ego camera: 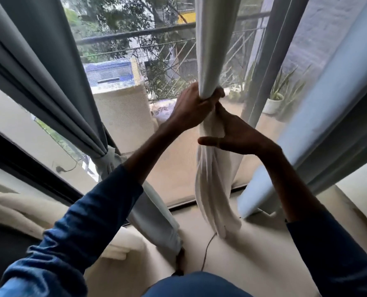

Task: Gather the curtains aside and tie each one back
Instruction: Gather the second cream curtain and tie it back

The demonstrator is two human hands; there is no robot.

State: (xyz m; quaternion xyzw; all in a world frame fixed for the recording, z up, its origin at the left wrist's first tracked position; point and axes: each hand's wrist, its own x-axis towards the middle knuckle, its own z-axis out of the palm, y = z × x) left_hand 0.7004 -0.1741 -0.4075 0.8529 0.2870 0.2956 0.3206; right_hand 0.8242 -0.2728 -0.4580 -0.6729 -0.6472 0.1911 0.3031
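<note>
A white curtain [212, 50] hangs bunched in the middle of the window. My left hand [196, 103] is closed around it at mid height, squeezing the folds together. Just below, my right hand [236, 133] touches the same fabric with fingers spread and thumb pointing left. The curtain's loose tail [214, 189] drops to the floor. On the left, a grey curtain [49, 78] is gathered and held by a pale tie [108, 159]. Another light curtain [319, 108] hangs loose on the right.
Behind the glass are a balcony railing [135, 35], a potted plant [273, 103] and trees. A thin dark cable [208, 247] lies on the pale floor. A dark window frame [28, 163] runs along the left, with cushions [17, 209] below it.
</note>
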